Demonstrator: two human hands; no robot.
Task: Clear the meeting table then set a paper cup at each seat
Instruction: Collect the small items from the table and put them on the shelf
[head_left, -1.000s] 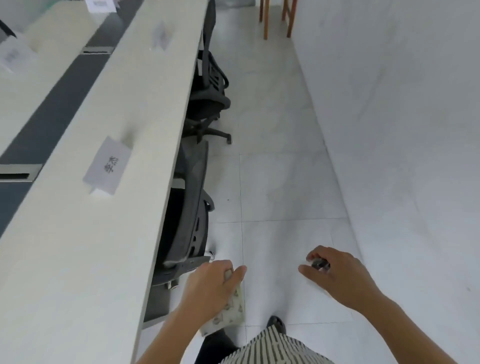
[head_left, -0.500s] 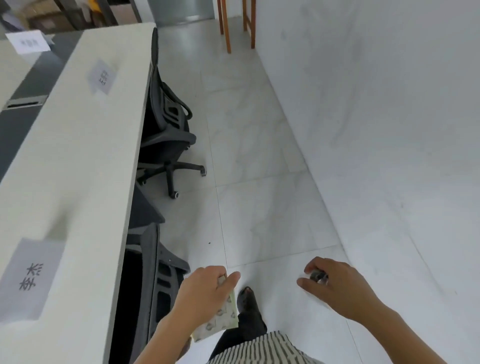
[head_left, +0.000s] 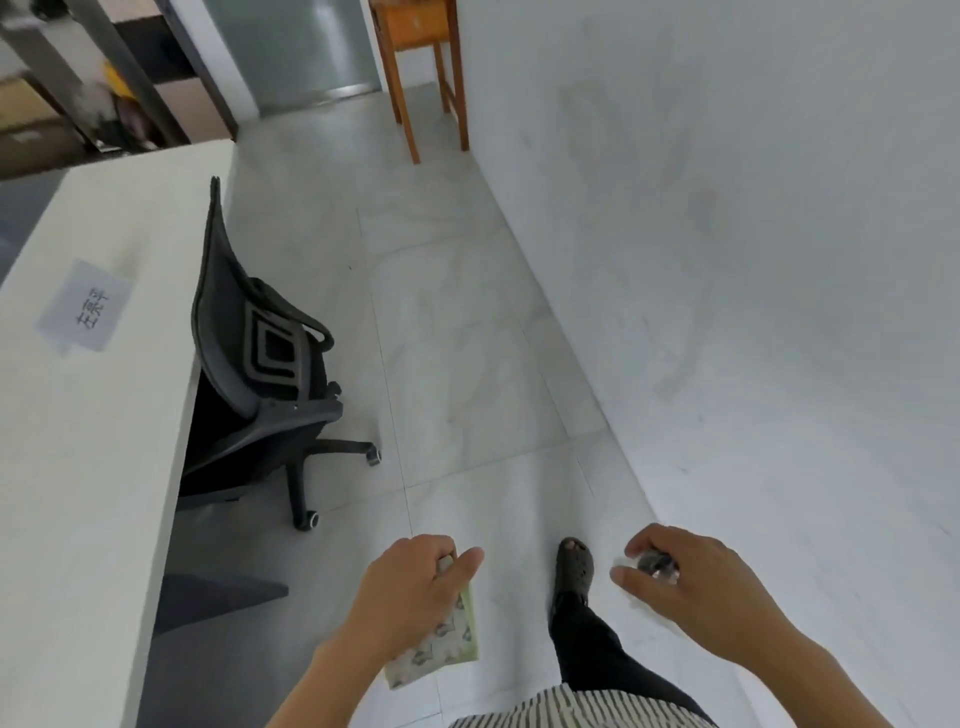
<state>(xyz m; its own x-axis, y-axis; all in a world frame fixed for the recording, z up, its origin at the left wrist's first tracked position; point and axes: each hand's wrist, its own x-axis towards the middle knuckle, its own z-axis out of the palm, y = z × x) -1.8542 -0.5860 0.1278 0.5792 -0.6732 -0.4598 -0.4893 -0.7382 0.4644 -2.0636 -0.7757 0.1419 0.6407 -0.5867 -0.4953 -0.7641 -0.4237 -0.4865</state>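
My left hand (head_left: 410, 592) is shut on a pale green patterned tissue pack (head_left: 447, 644), which hangs below the fingers over the floor. My right hand (head_left: 696, 582) is closed around a small dark and clear object (head_left: 657, 564); what it is cannot be told. The long white meeting table (head_left: 88, 467) runs along the left, apart from both hands. A white name card (head_left: 85, 306) with dark characters lies on it. No paper cup is in view.
A black mesh office chair (head_left: 260, 374) is tucked at the table's edge. A white wall (head_left: 753, 260) bounds the right of the tiled aisle (head_left: 457, 364). A wooden stool (head_left: 421, 67) stands at the far end by a grey door. My foot in a dark shoe (head_left: 574, 564) is forward.
I have walked forward along the aisle: the nearer chair and name card passed behind, the far chair and stool came closer. Both hands keep the same hold.
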